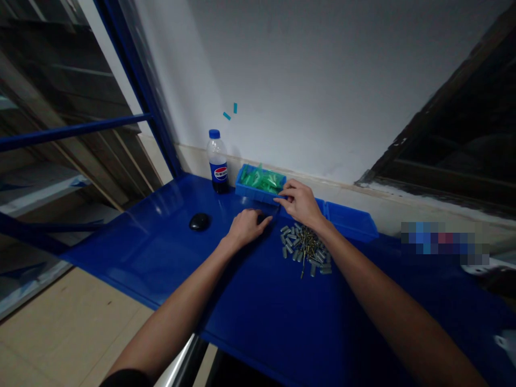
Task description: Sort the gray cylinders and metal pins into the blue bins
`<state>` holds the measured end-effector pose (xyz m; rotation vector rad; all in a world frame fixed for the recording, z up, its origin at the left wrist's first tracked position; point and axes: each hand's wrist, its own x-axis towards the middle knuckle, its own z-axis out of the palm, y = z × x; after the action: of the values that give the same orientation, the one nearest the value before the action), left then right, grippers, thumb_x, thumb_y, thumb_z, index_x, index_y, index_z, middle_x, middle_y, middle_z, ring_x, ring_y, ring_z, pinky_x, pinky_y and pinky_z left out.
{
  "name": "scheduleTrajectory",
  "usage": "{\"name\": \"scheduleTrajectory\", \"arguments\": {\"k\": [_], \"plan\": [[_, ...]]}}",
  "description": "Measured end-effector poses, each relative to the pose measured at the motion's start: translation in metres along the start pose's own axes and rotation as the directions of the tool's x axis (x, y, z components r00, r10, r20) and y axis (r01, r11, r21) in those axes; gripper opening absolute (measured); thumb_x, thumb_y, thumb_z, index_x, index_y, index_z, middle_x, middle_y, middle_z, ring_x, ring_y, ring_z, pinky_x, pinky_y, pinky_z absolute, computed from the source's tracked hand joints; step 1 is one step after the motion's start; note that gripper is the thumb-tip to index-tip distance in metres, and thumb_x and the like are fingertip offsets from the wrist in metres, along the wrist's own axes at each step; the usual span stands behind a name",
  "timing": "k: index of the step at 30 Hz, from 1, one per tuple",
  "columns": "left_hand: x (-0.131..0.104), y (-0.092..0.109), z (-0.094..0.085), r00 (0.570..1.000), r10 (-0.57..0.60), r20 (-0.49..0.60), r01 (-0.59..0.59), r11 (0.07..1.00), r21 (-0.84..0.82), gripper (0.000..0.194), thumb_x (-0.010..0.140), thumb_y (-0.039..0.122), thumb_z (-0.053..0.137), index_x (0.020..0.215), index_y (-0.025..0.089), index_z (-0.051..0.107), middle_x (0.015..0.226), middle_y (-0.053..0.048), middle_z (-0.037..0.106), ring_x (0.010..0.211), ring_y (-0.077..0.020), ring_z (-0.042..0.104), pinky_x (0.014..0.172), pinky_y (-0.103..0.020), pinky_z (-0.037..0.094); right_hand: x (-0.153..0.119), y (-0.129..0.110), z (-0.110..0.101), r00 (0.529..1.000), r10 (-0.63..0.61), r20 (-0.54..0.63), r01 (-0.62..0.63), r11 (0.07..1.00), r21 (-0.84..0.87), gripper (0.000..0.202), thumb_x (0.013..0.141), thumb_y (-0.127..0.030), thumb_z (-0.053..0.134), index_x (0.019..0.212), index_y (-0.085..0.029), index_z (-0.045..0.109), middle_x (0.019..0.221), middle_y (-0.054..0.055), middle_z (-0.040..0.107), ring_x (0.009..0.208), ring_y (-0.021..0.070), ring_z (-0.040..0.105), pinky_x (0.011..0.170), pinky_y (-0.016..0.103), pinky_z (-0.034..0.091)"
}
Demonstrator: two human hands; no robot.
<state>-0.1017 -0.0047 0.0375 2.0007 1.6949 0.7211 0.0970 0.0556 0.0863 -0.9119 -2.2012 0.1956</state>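
Note:
My left hand point(246, 227) rests low on the blue table, its thumb stretched to the right and apart from the forefinger. Nothing shows in it; the other fingertips are partly hidden. At the front right corner of a blue bin point(253, 191) of green plastic pieces point(261, 178), my right hand point(299, 202) has thumb and forefinger brought together. Whatever they pinch is too small and dark to make out. Below the right wrist lies a pile of brass-coloured screws point(308, 243), with grey cylindrical pieces point(287, 241) scattered around it.
A cola bottle point(218, 166) stands left of the bin, and a black computer mouse point(199, 221) lies nearer. Another blue bin point(351, 221) sits against the wall, right of my right hand. A blue metal frame point(139, 91) rises at the table's left end.

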Motion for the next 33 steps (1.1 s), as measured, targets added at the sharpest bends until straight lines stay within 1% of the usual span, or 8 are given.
{"name": "scheduleTrajectory", "arguments": {"k": [2, 5, 7, 10, 15, 19, 28, 33], "plan": [[0.001, 0.006, 0.004, 0.999, -0.012, -0.032, 0.002, 0.950, -0.314, 0.055, 0.088, 0.064, 0.069, 0.116, 0.017, 0.075, 0.098, -0.013, 0.079, 0.095, -0.0291, 0.073, 0.091, -0.040, 0.056, -0.011, -0.010, -0.025, 0.999, -0.013, -0.045, 0.015, 0.999, 0.047, 0.008, 0.088, -0.026, 0.079, 0.083, -0.020, 0.080, 0.086, 0.003, 0.063, 0.065, 0.0144, 0.055, 0.063, 0.031, 0.046], [0.000, 0.024, 0.015, 0.997, 0.063, -0.046, -0.074, 0.575, -0.815, 0.069, 0.078, 0.063, 0.080, 0.126, 0.014, 0.071, 0.116, -0.014, 0.077, 0.115, -0.0314, 0.070, 0.105, -0.046, 0.054, -0.031, -0.021, -0.057, 0.999, -0.033, 0.004, 0.033, 0.994, 0.101, 0.016, 0.090, -0.036, 0.078, 0.085, -0.021, 0.080, 0.088, 0.004, 0.064, 0.066, 0.0149, 0.056, 0.062, 0.032, 0.048], [-0.003, 0.039, 0.024, 0.992, 0.126, -0.030, -0.071, 0.332, -0.941, 0.072, 0.073, 0.059, 0.086, 0.130, 0.017, 0.069, 0.122, -0.013, 0.076, 0.122, -0.0321, 0.068, 0.112, -0.050, 0.050, -0.045, -0.027, -0.073, 0.999, -0.013, 0.046, 0.008, 0.994, 0.110, 0.021, 0.091, -0.042, 0.076, 0.086, -0.023, 0.081, 0.091, 0.005, 0.066, 0.068, 0.0159, 0.058, 0.063, 0.034, 0.051], [-0.009, 0.055, 0.036, 0.990, 0.139, -0.007, -0.033, 0.183, -0.983, 0.076, 0.071, 0.054, 0.090, 0.135, 0.021, 0.066, 0.127, -0.012, 0.075, 0.127, -0.0333, 0.066, 0.117, -0.054, 0.046, -0.062, -0.034, -0.090, 0.998, 0.042, 0.043, -0.047, 0.991, 0.121, 0.022, 0.088, -0.046, 0.077, 0.090, -0.025, 0.081, 0.092, 0.005, 0.069, 0.070, 0.0177, 0.061, 0.067, 0.037, 0.055], [-0.013, 0.061, 0.043, 0.991, 0.123, 0.061, 0.032, 0.229, -0.973, 0.076, 0.072, 0.052, 0.091, 0.136, 0.019, 0.066, 0.131, -0.014, 0.074, 0.134, -0.0346, 0.062, 0.121, -0.055, 0.042, -0.073, -0.051, -0.108, 0.987, 0.103, -0.121, -0.097, 0.994, 0.052, 0.033, 0.089, -0.046, 0.076, 0.115, -0.027, 0.076, 0.111, 0.009, 0.071, 0.101, 0.0273, 0.068, 0.090, 0.046, 0.059], [-0.015, 0.061, 0.043, 0.993, 0.107, 0.041, 0.006, 0.313, -0.950, 0.079, 0.072, 0.052, 0.090, 0.138, 0.019, 0.064, 0.135, -0.015, 0.071, 0.136, -0.0357, 0.061, 0.121, -0.056, 0.042, -0.080, -0.066, -0.101, 0.987, 0.161, -0.016, -0.159, 0.983, 0.093, 0.061, 0.093, -0.052, 0.072, 0.149, -0.035, 0.056, 0.156, 0.010, 0.052, 0.146, 0.0398, 0.046, 0.118, 0.060, 0.042], [-0.014, 0.062, 0.049, 0.984, 0.138, -0.109, -0.172, 0.622, -0.764, 0.085, 0.073, 0.058, 0.087, 0.142, 0.019, 0.057, 0.132, -0.017, 0.071, 0.130, -0.0386, 0.063, 0.112, -0.061, 0.051, -0.097, -0.067, -0.075, 0.952, 0.299, 0.067, -0.305, 0.906, 0.293, 0.068, 0.096, -0.062, 0.064, 0.158, -0.046, 0.042, 0.170, 0.002, 0.036, 0.157, 0.0441, 0.030, 0.121, 0.073, 0.033], [-0.013, 0.074, 0.042, 0.975, 0.195, -0.108, -0.210, 0.651, -0.729, 0.081, 0.069, 0.058, 0.090, 0.133, 0.018, 0.060, 0.129, -0.017, 0.071, 0.120, -0.0380, 0.069, 0.109, -0.059, 0.054, -0.110, -0.064, -0.069, 0.932, 0.363, 0.005, -0.341, 0.871, 0.354, 0.061, 0.098, -0.064, 0.059, 0.153, -0.039, 0.052, 0.172, 0.003, 0.033, 0.158, 0.0383, 0.030, 0.128, 0.067, 0.025]]}}
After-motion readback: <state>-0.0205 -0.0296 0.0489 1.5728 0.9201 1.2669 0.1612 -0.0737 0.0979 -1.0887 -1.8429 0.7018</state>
